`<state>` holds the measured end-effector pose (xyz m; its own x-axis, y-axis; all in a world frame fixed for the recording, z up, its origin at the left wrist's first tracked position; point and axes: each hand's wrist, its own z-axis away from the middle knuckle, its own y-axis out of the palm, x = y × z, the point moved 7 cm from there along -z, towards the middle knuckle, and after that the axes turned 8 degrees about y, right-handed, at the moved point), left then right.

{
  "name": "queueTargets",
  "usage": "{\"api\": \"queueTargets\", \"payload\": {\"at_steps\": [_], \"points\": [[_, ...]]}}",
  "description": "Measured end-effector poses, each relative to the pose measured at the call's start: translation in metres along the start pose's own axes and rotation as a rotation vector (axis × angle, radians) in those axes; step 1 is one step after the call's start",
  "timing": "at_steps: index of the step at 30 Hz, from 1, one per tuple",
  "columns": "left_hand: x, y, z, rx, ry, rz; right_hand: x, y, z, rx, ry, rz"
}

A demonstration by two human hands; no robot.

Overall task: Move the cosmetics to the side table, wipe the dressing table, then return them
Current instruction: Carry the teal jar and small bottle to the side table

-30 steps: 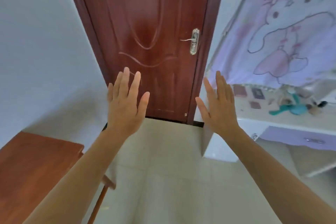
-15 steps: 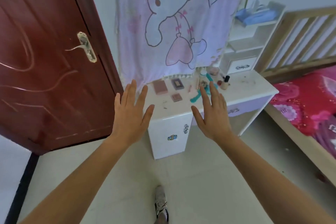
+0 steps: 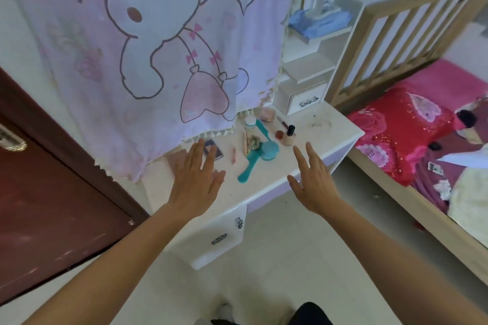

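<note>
Two bare hands hover palms down over a white dressing table [image 3: 319,148], which stands below a hanging cartoon cloth [image 3: 158,60]. The left hand [image 3: 195,182] and right hand [image 3: 314,179] both have straight, spread fingers and hold nothing. The cosmetics [image 3: 253,140] lie in a loose cluster on the tabletop, ahead of both hands and mostly between them. A dark palette [image 3: 212,152] sits at the left fingertips, which may be touching it; the angle does not settle this. A teal comb [image 3: 250,163] lies flat just right of the left hand, its long axis running diagonally, with the handle end pointing back toward the person and the head toward the far right. An upright black-capped bottle [image 3: 289,136] stands just beyond the right hand's fingertips, so that hand is the nearer one to it.
</note>
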<state>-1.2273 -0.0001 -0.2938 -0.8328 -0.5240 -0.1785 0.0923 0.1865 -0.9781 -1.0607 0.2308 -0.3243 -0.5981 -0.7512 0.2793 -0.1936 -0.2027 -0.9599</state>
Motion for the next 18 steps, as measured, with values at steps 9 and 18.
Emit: {"api": "queueTargets", "payload": {"at_steps": [9,18], "points": [[-0.039,0.086,-0.146,0.129,-0.044,0.038,-0.1,0.027,-0.128,0.158,0.099,-0.162],[-0.065,0.185,-0.226,0.298,-0.323,0.176,-0.155,0.085,-0.259,0.486,0.014,-0.257]]}}
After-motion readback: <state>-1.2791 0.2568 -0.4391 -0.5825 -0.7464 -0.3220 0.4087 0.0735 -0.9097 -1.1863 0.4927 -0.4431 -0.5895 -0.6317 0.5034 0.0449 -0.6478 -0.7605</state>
